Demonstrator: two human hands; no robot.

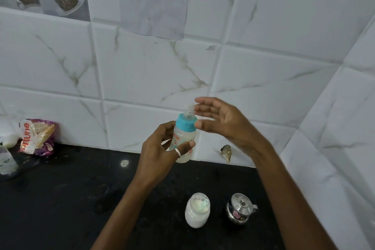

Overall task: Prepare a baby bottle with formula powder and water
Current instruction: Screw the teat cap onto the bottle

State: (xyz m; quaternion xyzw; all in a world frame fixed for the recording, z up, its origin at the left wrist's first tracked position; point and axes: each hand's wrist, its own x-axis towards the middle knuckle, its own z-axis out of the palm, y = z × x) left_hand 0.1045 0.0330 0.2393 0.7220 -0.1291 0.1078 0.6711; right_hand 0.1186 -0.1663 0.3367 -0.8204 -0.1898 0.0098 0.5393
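Left hand holds the baby bottle up off the black bench, in front of the tiled wall; its grip is clenched round the bottle's lower body, thumb across the front, a silver ring on one finger. Bottle stands nearly upright, tilted a little to the right at the top. Teal screw collar is on the neck, clear teat above it. Body is cloudy, with pale contents in the lower part; level cannot be read exactly. Right hand is beside the collar and teat, just to their right, fingers spread and flat, grip released and holding nothing; its outline is motion-blurred, and whether the thumb tip touches the collar cannot be told. Below on the bench, near the front edge: an open glass jar of white powder with a pale green scoop lying inside, and just to its right, apart from it, a small lidded steel pot with a knob on top. Far left against the wall: a crumpled purple and orange food packet, and at the frame edge a clear plastic bottle, partly cut off. A sheet of paper is stuck to the tiles above, print too small to read. A chipped patch shows in the tile near the bench line, right of the held bottle.
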